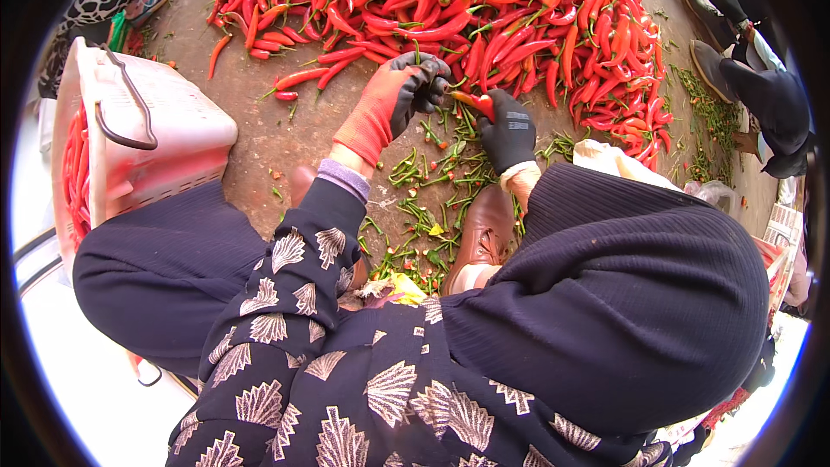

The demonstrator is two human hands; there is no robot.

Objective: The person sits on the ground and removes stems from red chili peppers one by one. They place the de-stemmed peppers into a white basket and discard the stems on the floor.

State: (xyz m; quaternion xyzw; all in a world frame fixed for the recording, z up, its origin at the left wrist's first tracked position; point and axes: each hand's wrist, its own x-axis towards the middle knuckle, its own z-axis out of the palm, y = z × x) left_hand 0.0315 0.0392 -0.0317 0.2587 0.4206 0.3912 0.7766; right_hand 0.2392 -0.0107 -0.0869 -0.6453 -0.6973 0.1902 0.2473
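My left hand (405, 95), in a red glove with black palm and fingers, is closed just above the bare ground in front of me. A bit of green shows at its top, but what its curled fingers hold is hidden. My right hand (508, 131), in a black glove, grips a red-orange chili pepper (472, 103). The pepper's narrow end points at the left fingertips; I cannot tell whether they touch it. Beyond both hands spreads a large heap of red chili peppers (519, 26). Green stems (432, 182) litter the ground beneath my hands.
A white plastic crate (160, 121) with a dark handle and red chilies inside leans at my left. My brown shoe (484, 233) rests among the stems. Another person's legs (95, 13) are at the far left; a dark-clothed person (765, 86) is at the far right.
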